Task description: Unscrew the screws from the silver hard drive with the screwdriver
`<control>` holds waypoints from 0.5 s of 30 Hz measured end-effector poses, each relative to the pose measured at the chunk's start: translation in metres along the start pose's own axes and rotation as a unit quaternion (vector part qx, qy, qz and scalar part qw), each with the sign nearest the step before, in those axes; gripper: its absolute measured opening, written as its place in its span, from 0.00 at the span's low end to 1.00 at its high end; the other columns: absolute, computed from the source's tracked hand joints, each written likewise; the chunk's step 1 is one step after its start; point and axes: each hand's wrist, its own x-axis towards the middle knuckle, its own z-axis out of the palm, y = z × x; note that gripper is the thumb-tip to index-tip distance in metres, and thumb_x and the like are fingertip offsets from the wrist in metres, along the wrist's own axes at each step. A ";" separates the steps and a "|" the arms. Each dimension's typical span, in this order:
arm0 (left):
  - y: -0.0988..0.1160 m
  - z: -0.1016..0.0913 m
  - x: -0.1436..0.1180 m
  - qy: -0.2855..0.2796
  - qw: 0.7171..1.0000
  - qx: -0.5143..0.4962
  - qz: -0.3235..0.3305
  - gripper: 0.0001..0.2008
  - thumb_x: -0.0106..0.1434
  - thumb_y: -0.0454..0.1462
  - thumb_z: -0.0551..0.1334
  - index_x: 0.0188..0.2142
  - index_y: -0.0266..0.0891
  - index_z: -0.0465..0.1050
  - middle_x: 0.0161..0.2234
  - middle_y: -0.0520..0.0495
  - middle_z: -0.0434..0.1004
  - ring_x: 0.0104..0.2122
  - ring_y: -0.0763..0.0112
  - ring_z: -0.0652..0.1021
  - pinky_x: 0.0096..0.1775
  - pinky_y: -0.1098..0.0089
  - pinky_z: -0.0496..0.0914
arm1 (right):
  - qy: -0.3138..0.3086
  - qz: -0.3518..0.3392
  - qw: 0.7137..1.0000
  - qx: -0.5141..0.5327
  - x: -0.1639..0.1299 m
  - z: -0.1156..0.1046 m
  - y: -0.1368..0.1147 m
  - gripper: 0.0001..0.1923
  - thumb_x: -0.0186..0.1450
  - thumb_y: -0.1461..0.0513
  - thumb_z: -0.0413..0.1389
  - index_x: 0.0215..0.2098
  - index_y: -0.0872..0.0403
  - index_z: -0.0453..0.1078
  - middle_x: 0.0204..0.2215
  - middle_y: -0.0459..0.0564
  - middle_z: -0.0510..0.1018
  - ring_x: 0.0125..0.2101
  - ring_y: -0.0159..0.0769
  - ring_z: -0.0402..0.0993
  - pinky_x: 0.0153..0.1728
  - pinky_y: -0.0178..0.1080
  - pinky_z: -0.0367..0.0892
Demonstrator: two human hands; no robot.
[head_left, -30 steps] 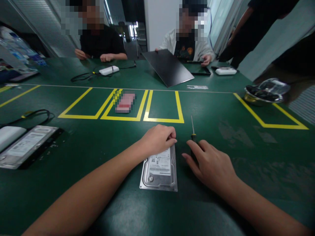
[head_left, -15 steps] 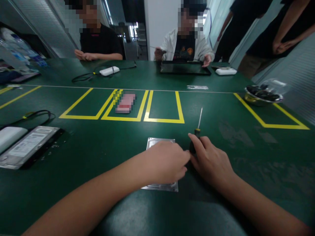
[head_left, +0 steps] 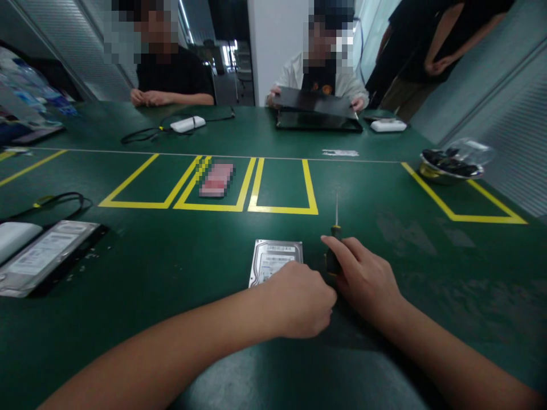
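Observation:
A small silver hard drive (head_left: 276, 256) with a white printed label lies flat on the green table. My left hand (head_left: 301, 299) is closed above its near right part and hides that portion; whatever its fingers may hold is out of sight. Just to the right, my right hand (head_left: 370, 276) grips a screwdriver (head_left: 333, 262) by its dark handle. The thin shaft points up and away from me, past a yellow collar, with its tip touching nothing. The two hands are very close together, beside the drive.
At left lie a larger hard drive (head_left: 47, 256), a white box (head_left: 17, 242) and a black cable. Yellow tape outlines (head_left: 282, 210) mark the table, one around a pink item (head_left: 217, 179). A metal bowl (head_left: 450, 168) of dark pieces stands right. A person opposite holds a black panel (head_left: 316, 102).
My left hand has moved slightly toward me and right, uncovering the drive's label. The screwdriver has turned a little more upright. The person opposite has lifted a black panel.

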 end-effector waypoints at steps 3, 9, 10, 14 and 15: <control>0.000 -0.002 0.001 -0.012 1.000 0.005 -0.006 0.13 0.62 0.39 0.58 0.27 0.37 0.78 0.25 0.40 0.80 0.25 0.54 0.81 0.25 0.62 0.72 | 0.033 0.000 0.997 0.068 0.002 -0.001 0.000 0.27 0.61 0.70 0.53 0.59 0.55 0.63 0.43 0.55 0.75 0.36 0.42 0.76 0.31 0.39 0.72; 0.003 -0.003 0.002 -0.025 1.000 0.009 -0.006 0.12 0.61 0.39 0.58 0.28 0.36 0.78 0.25 0.39 0.80 0.26 0.52 0.81 0.26 0.61 0.73 | 0.108 0.016 0.953 0.281 0.011 -0.008 -0.002 0.24 0.66 0.66 0.55 0.60 0.53 0.62 0.43 0.51 0.76 0.41 0.35 0.75 0.43 0.37 0.70; 0.003 -0.003 0.003 -0.028 1.000 0.009 -0.007 0.12 0.61 0.39 0.58 0.28 0.36 0.78 0.25 0.39 0.80 0.26 0.53 0.81 0.26 0.61 0.73 | 0.117 0.032 0.945 0.304 0.015 -0.012 -0.002 0.23 0.67 0.65 0.55 0.60 0.52 0.63 0.42 0.50 0.76 0.41 0.34 0.75 0.43 0.36 0.70; 0.005 0.001 0.004 -0.037 0.999 0.008 -0.012 0.11 0.61 0.38 0.58 0.28 0.35 0.77 0.25 0.38 0.80 0.27 0.53 0.82 0.26 0.62 0.73 | 0.150 0.078 0.925 0.339 0.031 -0.034 -0.002 0.20 0.66 0.61 0.58 0.56 0.52 0.68 0.39 0.49 0.75 0.39 0.34 0.72 0.40 0.37 0.68; 0.005 0.002 0.004 -0.036 0.999 0.007 -0.011 0.11 0.61 0.38 0.58 0.28 0.35 0.77 0.25 0.37 0.80 0.27 0.52 0.82 0.26 0.62 0.73 | 0.154 0.084 0.926 0.334 0.036 -0.041 -0.001 0.19 0.66 0.61 0.59 0.55 0.52 0.70 0.40 0.50 0.73 0.40 0.35 0.71 0.41 0.38 0.68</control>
